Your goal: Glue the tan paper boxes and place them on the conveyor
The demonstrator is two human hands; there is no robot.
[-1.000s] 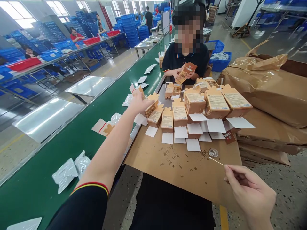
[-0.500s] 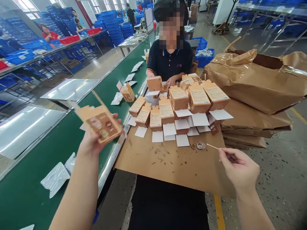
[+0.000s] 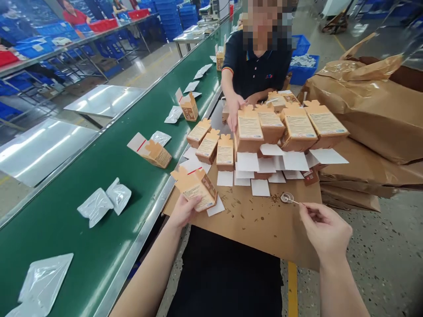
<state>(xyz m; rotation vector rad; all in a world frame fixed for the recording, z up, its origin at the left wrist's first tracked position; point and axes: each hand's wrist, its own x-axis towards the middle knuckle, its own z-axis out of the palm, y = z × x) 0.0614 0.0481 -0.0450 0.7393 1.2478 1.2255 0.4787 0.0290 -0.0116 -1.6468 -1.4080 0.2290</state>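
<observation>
Box (image 3: 201,191) sits lower centre, open, gripped in the left hand (image 3: 183,212); right hand (image 3: 328,229) pinches a swab (image 3: 295,202), tip seemingly in the dish (image 3: 286,198), right of centre. Stacked boxes (image 3: 250,125) mid-frame and belt boxes (image 3: 160,155), left, look unclosed.

Brown-printed, red-striped tan box (image 3: 198,193), plain green belt (image 3: 99,169), silvery sachets (image 3: 95,207), dark-speckled grey floor (image 3: 380,246)

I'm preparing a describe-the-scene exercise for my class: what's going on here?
The person's left hand holds a tan printed cardboard box, flaps open, by a flat brown cardboard sheet. The right hand pinches a thin pale stick, its far end at a small clear round dish. Opposite, a co-worker's hand touches another tan printed box among a cluster. Shiny silver-white pouches lie on the long green belt.
</observation>
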